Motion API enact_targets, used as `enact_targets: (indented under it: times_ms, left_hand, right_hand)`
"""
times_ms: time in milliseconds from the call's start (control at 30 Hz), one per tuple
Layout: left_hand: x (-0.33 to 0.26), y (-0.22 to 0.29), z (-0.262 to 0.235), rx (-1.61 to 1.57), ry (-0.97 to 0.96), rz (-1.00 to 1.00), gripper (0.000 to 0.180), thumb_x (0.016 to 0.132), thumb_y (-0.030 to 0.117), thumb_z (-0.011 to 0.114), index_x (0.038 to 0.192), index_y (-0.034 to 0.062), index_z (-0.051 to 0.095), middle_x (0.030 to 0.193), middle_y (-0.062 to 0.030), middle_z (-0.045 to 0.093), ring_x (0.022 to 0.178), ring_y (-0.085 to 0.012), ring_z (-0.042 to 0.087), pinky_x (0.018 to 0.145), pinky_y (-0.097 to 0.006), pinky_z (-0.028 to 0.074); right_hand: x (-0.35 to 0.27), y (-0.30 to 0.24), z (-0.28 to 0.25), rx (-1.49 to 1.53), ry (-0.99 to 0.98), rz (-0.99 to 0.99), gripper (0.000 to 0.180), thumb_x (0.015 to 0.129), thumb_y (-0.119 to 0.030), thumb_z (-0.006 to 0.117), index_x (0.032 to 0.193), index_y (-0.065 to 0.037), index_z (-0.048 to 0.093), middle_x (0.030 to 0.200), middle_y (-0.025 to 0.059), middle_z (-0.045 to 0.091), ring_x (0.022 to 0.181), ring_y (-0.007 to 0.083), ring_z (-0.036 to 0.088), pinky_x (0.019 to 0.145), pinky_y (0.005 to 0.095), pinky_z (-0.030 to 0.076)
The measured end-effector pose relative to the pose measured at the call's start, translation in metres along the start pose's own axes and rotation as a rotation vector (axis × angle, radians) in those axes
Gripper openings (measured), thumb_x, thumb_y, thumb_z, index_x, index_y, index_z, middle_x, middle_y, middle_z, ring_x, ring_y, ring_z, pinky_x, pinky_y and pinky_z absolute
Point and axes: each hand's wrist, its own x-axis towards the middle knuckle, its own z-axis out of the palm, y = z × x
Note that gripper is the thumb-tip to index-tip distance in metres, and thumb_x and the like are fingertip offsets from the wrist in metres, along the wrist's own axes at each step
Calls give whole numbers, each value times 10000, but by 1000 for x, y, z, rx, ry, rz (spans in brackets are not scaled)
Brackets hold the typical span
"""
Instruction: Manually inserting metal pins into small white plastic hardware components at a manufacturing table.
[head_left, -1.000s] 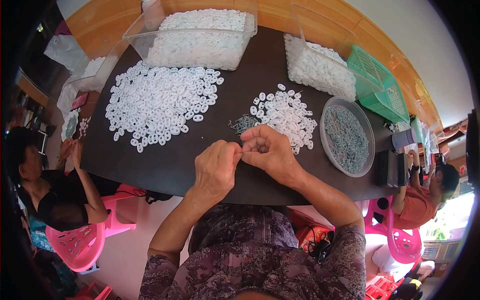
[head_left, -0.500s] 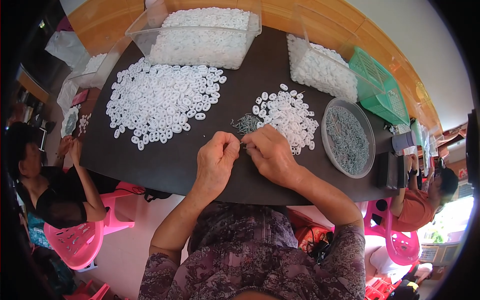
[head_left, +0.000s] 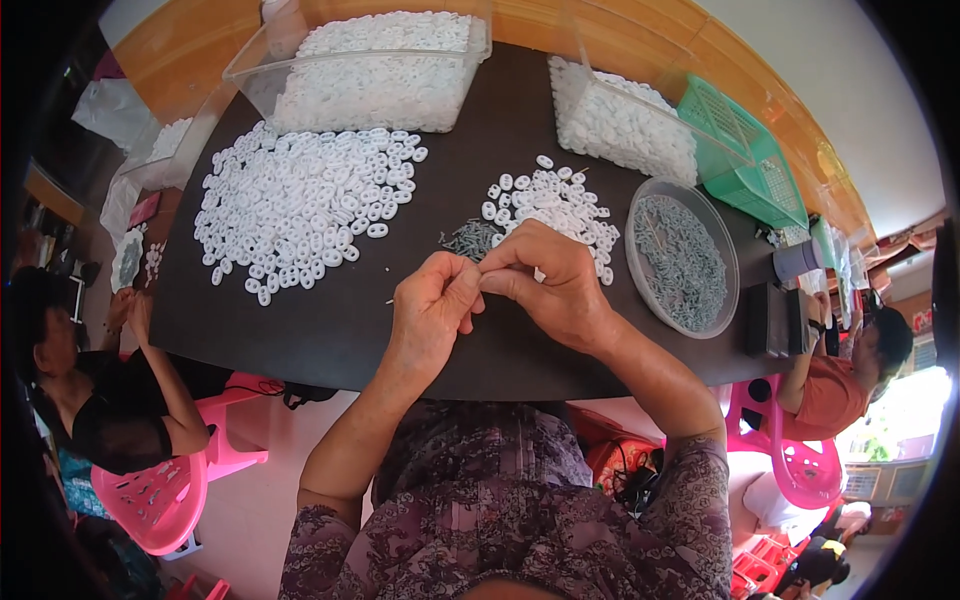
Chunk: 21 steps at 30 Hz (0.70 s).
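Over the near middle of the dark table, my left hand and my right hand meet, thumbs and forefingers pinched together. Whatever sits between the fingertips is too small and covered to make out. Just beyond them lies a small heap of grey screws. My right hand partly covers a pile of white oval two-hole plastic pieces behind it. A larger pile of the same white pieces spreads over the table's left side. To the right stands a round clear tray full of grey screws.
Clear bins of white pieces, one at back left and one at back right, line the far edge beside a green basket. A black box stands at the right edge. Two people sit at the table's left and right ends.
My hands have closed up, fingertips now touching where a small gap showed before. A dark sliver seen at my right fingertips is now hidden. The whole view has shifted slightly.
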Motion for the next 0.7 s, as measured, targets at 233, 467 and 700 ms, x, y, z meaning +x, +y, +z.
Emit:
enact_targets:
  times_ms: [233, 467, 700]
  left_hand:
    - [5, 9, 16, -217, -94, -78, 286, 957, 277, 536, 840, 18, 572, 693, -24, 578, 524, -63, 474, 477, -189, 357]
    - [-4, -8, 49, 647, -3, 660, 133, 725, 46, 686, 824, 64, 599, 731, -85, 535, 656, -257, 560, 565, -368, 443]
    - [2, -36, 78, 1088, -75, 833, 93, 673, 81, 609, 759, 54, 588, 759, -95, 487, 728, -253, 519, 642, -363, 420]
  right_hand:
    - [-10, -5, -13, 75, 101, 123, 83, 750, -24, 692, 822, -37, 652, 749, 80, 595, 719, 209, 564, 646, 317, 451]
    - [-30, 6, -34, 330, 320, 354, 49, 813, -21, 651, 846, 10, 632, 774, -1, 618, 717, 46, 534, 630, 209, 442]
    - [-65, 15, -45, 302, 354, 455, 68, 820, -29, 660, 859, 24, 644, 777, 0, 629, 717, 43, 540, 635, 200, 445]
